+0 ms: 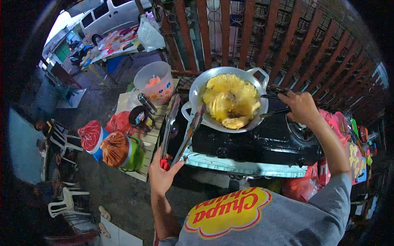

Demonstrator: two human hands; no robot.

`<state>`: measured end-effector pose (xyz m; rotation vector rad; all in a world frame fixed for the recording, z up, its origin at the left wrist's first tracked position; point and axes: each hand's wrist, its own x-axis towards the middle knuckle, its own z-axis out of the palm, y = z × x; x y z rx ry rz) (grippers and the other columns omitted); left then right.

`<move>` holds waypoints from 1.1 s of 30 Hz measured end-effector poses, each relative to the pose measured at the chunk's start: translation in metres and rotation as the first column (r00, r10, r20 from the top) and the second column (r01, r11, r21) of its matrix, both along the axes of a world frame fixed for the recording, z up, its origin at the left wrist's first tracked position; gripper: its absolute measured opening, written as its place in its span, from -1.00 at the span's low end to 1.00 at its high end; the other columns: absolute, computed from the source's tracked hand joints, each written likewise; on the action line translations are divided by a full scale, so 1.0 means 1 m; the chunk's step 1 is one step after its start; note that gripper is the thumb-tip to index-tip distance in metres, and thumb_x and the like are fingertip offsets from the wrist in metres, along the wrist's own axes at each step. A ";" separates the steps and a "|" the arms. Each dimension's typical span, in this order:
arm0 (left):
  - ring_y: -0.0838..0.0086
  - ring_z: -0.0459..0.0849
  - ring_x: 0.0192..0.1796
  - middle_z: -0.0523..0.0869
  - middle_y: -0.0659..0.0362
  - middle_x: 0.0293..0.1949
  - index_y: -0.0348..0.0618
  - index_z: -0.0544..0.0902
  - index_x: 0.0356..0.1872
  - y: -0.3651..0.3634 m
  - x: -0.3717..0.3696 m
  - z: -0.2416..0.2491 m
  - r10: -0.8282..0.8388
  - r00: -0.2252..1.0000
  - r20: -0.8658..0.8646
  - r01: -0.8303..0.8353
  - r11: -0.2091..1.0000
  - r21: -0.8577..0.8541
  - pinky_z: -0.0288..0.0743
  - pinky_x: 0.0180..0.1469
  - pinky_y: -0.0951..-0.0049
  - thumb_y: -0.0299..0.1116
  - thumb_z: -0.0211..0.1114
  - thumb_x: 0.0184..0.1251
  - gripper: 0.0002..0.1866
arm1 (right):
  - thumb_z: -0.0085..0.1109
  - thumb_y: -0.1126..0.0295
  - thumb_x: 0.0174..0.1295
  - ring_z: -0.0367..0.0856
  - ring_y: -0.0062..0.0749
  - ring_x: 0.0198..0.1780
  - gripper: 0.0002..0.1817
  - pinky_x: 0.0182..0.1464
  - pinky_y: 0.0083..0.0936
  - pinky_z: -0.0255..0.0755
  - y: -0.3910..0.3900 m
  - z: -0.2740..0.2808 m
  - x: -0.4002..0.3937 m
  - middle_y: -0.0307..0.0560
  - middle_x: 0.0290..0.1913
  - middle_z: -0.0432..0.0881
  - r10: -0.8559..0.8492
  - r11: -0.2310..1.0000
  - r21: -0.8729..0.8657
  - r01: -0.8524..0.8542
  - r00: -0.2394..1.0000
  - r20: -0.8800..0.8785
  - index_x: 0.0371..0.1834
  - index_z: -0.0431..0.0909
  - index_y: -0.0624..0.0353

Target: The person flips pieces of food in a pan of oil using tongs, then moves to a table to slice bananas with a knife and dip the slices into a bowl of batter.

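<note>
The left hand (163, 176) clasps splayed silver metal tongs (169, 129), the right hand (302, 107) pinches spread black tongs (276, 112) beside the round silver wok (196, 92), and jostling yellow pieces (235, 122) inside could splash hot oil (234, 113).

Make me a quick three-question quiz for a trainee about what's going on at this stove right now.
1. Which hand holds the red-ended metal tongs?
2. True or false: yellow food lies in the pan.
3. What colour is the stove beneath the pan? A) white B) red C) black

Key: 1. The left hand. 2. True. 3. C.
</note>
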<state>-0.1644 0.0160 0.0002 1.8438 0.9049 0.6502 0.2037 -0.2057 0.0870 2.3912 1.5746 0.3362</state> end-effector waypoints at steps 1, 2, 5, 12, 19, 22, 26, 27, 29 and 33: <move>0.68 0.44 -0.42 0.52 0.31 -0.43 -0.25 0.45 0.11 -0.001 0.001 -0.001 -0.002 0.999 0.035 0.002 1.000 0.004 0.39 -0.35 0.65 -0.41 0.51 -0.10 -0.34 | 0.42 0.27 -0.27 0.61 -0.21 -0.22 -0.26 -0.21 -0.33 0.47 0.002 -0.005 0.006 -0.06 -0.20 0.56 0.049 0.998 -0.043 -0.047 0.998 0.046 0.14 0.44 0.03; 0.68 0.44 -0.42 0.52 0.31 -0.43 -0.25 0.45 0.11 -0.001 0.001 -0.005 -0.008 0.999 0.036 0.008 1.000 0.002 0.39 -0.35 0.65 -0.41 0.51 -0.10 -0.34 | 0.42 0.27 -0.27 0.61 -0.21 -0.22 -0.26 -0.21 -0.33 0.47 0.007 -0.010 0.010 -0.06 -0.20 0.56 0.043 0.998 -0.046 -0.041 0.998 0.047 0.14 0.44 0.03; 0.67 0.44 -0.43 0.52 0.30 -0.43 -0.25 0.45 0.11 0.000 0.001 -0.016 0.020 0.999 0.030 -0.021 1.000 0.024 0.38 -0.36 0.64 -0.39 0.52 -0.12 -0.33 | 0.38 0.27 -0.18 0.57 -0.32 -0.11 -0.26 -0.12 -0.40 0.45 0.023 -0.037 0.025 -0.14 -0.15 0.53 0.081 0.982 -0.176 -0.067 0.994 0.074 0.20 0.36 -0.01; 0.67 0.41 -0.45 0.53 0.31 -0.42 -0.18 0.45 0.14 -0.009 0.003 -0.010 0.001 0.999 -0.034 0.000 0.999 0.048 0.36 -0.40 0.63 -0.37 0.54 -0.15 -0.29 | 0.23 0.28 0.00 0.57 -0.35 -0.13 -0.37 -0.09 -0.40 0.43 0.028 -0.066 0.025 -0.18 -0.16 0.52 0.084 0.981 -0.180 -0.066 0.992 0.094 0.24 0.31 -0.06; 0.57 0.58 -0.17 0.63 0.19 -0.17 -0.32 0.37 0.18 -0.010 0.001 -0.015 -0.022 1.000 -0.020 0.021 0.997 -0.071 0.46 -0.09 0.55 -0.57 0.43 -0.05 -0.32 | 0.14 0.34 0.01 0.60 -0.34 -0.24 -0.49 -0.12 -0.36 0.45 0.020 -0.059 0.036 -0.18 -0.27 0.55 0.195 0.975 -0.140 -0.173 0.967 0.162 0.13 0.43 -0.08; 0.67 0.42 -0.47 0.53 0.31 -0.43 -0.16 0.46 0.13 -0.012 0.004 -0.017 0.000 0.999 0.050 0.002 0.999 -0.049 0.38 -0.39 0.63 -0.40 0.54 -0.16 -0.30 | 0.19 0.33 -0.07 0.62 -0.31 -0.29 -0.48 -0.17 -0.34 0.48 0.018 -0.033 0.034 -0.17 -0.30 0.56 0.208 0.976 -0.100 -0.195 0.968 0.140 0.08 0.48 -0.10; 0.68 0.41 -0.47 0.53 0.31 -0.43 -0.15 0.46 0.13 -0.014 0.005 -0.011 0.002 0.999 0.042 -0.002 1.000 0.013 0.38 -0.39 0.63 -0.40 0.54 -0.16 -0.30 | 0.31 0.22 -0.20 0.63 -0.19 -0.26 -0.43 -0.23 -0.29 0.50 0.022 -0.001 0.037 -0.15 -0.21 0.62 0.061 0.976 -0.208 -0.060 0.998 -0.001 0.03 0.54 -0.11; 0.68 0.42 -0.47 0.54 0.30 -0.43 -0.15 0.46 0.14 -0.014 0.005 -0.010 0.009 0.999 0.032 -0.009 1.000 0.020 0.38 -0.39 0.63 -0.41 0.54 -0.16 -0.30 | 0.32 0.15 -0.22 0.63 -0.18 -0.20 -0.42 -0.18 -0.29 0.51 0.022 0.009 0.039 -0.13 -0.17 0.63 -0.001 0.977 -0.210 -0.016 0.997 -0.080 0.01 0.56 -0.10; 0.68 0.42 -0.47 0.54 0.30 -0.43 -0.15 0.46 0.14 -0.014 0.004 -0.013 0.014 1.000 0.020 -0.014 1.000 0.025 0.38 -0.39 0.62 -0.41 0.54 -0.16 -0.30 | 0.35 0.00 -0.26 0.62 -0.13 -0.10 -0.40 -0.07 -0.30 0.50 0.024 0.014 0.048 -0.09 -0.14 0.67 -0.129 0.972 -0.225 0.074 0.961 -0.243 -0.07 0.62 -0.02; 0.67 0.45 -0.47 0.56 0.29 -0.42 -0.16 0.46 0.14 -0.011 0.000 -0.018 0.004 0.999 0.053 -0.002 0.999 -0.037 0.40 -0.39 0.61 -0.38 0.55 -0.17 -0.28 | 0.29 0.04 0.00 0.62 -0.38 -0.38 -0.54 -0.33 -0.39 0.44 0.021 -0.011 0.077 -0.21 -0.36 0.68 -0.290 0.956 -0.238 0.171 0.678 -0.676 -0.11 0.62 0.12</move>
